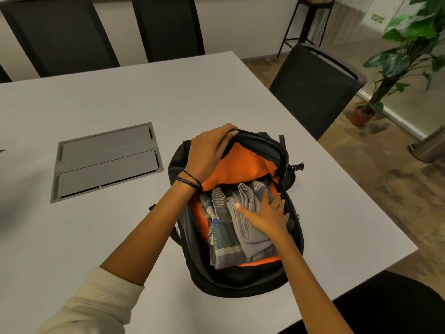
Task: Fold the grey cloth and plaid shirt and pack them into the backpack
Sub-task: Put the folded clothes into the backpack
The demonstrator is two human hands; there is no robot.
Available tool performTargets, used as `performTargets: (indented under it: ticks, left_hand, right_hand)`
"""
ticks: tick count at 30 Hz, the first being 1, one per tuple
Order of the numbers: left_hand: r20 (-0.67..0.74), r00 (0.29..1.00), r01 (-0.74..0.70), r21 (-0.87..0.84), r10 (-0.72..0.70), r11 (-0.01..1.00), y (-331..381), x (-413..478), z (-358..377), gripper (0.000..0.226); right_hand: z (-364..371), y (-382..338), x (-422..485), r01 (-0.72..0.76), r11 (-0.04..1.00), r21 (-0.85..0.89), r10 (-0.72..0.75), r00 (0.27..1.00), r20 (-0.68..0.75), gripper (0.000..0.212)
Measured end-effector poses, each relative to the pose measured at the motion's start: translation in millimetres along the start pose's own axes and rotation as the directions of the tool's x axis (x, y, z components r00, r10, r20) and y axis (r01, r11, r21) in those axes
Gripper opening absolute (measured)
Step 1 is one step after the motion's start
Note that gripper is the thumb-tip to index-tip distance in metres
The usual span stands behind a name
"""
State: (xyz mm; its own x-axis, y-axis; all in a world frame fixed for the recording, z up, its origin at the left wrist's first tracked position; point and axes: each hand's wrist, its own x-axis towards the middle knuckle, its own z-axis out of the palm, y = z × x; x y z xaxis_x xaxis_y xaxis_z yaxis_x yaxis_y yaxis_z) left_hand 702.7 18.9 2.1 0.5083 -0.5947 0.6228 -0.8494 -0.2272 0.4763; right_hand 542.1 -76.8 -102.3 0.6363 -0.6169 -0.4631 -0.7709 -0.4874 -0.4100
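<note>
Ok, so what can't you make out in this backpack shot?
Head view, the only one:
Whatever lies under the plaid shirt and grey cloth in the backpack: covered by them.
Part of the grey cloth: under the right hand pressing on it.
Fingertips of the left hand: curled over the backpack's flap edge.
Top right, the green sign: blurred, unreadable.
Bottom right, the dark chair: cut off by the frame edge.

Black chairs (pixel 168 25), potted plant (pixel 407 51), table's cable hatch (pixel 106 162)

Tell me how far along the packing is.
Done: the folded plaid shirt and grey cloth lie inside the backpack. In hand: the right hand presses flat on the cloth while the left hand grips the open flap. Left: probably only zipping up.
</note>
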Motion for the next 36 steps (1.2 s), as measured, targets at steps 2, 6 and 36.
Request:
performTargets:
  ticks: [2,6,36]
  left_hand:
    - [0.003,1.0,0.009,-0.009,-0.009,1.0,-1.5,-0.6,-1.4,0.032]
    - [0.025,0.999,0.029,-0.018,-0.028,0.999,-0.7,0.4,-5.1,0.032]
    - [0.074,0.995,0.065,-0.049,-0.062,0.997,4.8,-8.7,-11.4,0.022]
  right_hand:
    - [7.9,5.4,-4.9,0.135,0.99,0.029,-0.125,0.965,-0.23,0.075]
    - [29.2,9.3,-13.6,0.411,0.911,0.016,-0.356,0.808,-0.469,0.041]
    - [25.4,35.3,-17.6,0.584,0.783,0.212,-0.555,0.811,-0.184,0.072]
